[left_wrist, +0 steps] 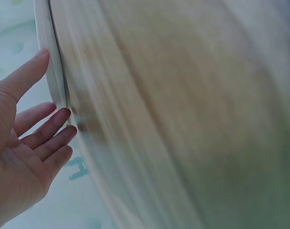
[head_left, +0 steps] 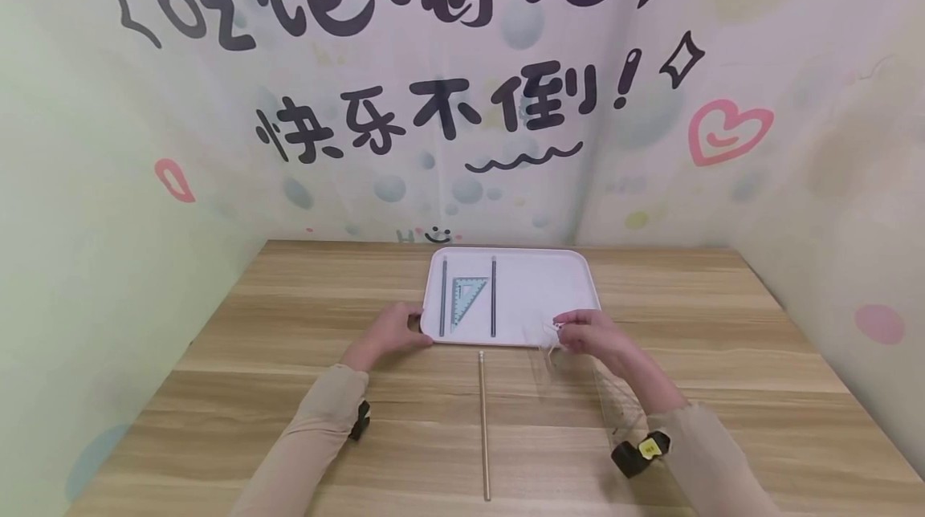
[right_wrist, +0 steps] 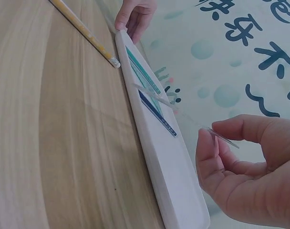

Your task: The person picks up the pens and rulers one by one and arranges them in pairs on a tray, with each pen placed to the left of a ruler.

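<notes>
My left hand (head_left: 391, 332) is at the near left corner of a white tray (head_left: 542, 284), its thumb on the rim and its curved fingers along the left side. On the tray lie a set square (head_left: 466, 299) and two dark pencils, one pencil (head_left: 444, 296) to its left and the other pencil (head_left: 494, 296) to its right. Over the near right edge, my right hand (head_left: 588, 334) pinches a thin clear plastic piece (right_wrist: 225, 138) between thumb and fingers. Its full outline is hard to make out. A gold-coloured pencil (head_left: 485, 429) lies on the table in front of the tray.
The tray stands towards the back of a wood-grain table (head_left: 325, 292). Close behind is a wall (head_left: 405, 204) with large lettering and coloured spots. Side walls rise left and right of the table.
</notes>
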The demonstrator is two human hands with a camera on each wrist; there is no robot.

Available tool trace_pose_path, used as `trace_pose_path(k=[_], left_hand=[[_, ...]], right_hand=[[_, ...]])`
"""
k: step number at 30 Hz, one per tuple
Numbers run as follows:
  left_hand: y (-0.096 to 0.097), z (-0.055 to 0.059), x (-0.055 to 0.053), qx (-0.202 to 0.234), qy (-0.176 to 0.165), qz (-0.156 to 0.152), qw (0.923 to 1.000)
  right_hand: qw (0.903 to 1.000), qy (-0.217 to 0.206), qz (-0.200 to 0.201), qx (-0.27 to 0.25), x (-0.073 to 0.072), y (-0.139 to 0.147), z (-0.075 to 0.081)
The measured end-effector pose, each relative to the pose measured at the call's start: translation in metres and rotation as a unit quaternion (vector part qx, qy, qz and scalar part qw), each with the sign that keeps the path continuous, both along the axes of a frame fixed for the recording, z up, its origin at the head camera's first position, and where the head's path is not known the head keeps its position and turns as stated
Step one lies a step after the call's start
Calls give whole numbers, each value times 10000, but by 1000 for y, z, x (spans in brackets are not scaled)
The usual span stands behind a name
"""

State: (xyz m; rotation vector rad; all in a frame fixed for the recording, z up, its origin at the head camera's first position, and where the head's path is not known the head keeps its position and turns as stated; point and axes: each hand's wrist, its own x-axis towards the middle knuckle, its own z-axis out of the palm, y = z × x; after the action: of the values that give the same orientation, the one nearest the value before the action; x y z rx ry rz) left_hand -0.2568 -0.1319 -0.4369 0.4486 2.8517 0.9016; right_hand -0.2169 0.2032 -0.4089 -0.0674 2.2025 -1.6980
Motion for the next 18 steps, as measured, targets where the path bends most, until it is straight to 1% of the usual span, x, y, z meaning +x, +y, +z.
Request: trace_pose_path(k=[5, 10, 18], left_hand=[[0, 2, 1, 22, -25, -6, 10000], [1, 3, 2, -86, -95, 49, 9999], [2, 3, 1, -138, -51, -7, 9999]], right_hand=[[9999, 7, -104, -112, -6, -2, 3], [9994, -5, -178, -295, -11, -3, 4], [9989, -6, -463, -90, -17, -4, 6]])
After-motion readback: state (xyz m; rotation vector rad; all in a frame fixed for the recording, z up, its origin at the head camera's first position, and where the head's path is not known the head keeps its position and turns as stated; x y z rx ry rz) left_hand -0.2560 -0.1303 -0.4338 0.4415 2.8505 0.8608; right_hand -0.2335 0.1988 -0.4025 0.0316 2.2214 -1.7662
